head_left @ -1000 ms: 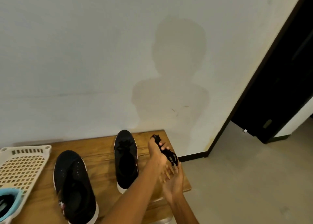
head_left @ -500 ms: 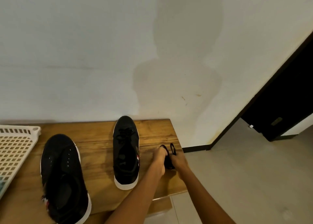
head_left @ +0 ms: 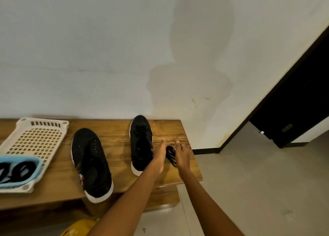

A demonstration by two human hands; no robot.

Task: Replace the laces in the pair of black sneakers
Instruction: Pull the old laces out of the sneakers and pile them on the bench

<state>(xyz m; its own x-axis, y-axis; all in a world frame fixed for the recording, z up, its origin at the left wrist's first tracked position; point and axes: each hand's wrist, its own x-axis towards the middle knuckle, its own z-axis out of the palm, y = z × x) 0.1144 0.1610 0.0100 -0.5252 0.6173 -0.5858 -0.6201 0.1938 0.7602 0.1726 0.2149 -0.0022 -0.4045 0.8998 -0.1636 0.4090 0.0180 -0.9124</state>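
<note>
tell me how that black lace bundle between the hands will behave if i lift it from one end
The bundled black shoelace lies in loose loops on the wooden bench, so it would likely flop and unravel. It looks thin, so probably very light. It lies flat, so it is unlikely to roll.

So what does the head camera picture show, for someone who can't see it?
Two open hands, left hand and right hand, flank a bundled black lace on a wooden bench. Two black sneakers stand leftward, beside a white basket.

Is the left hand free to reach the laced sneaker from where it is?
Probably yes. The left hand is open, holding nothing, right beside the laced sneaker, with nothing between them; the black lace bundle lies on its other side.
</note>
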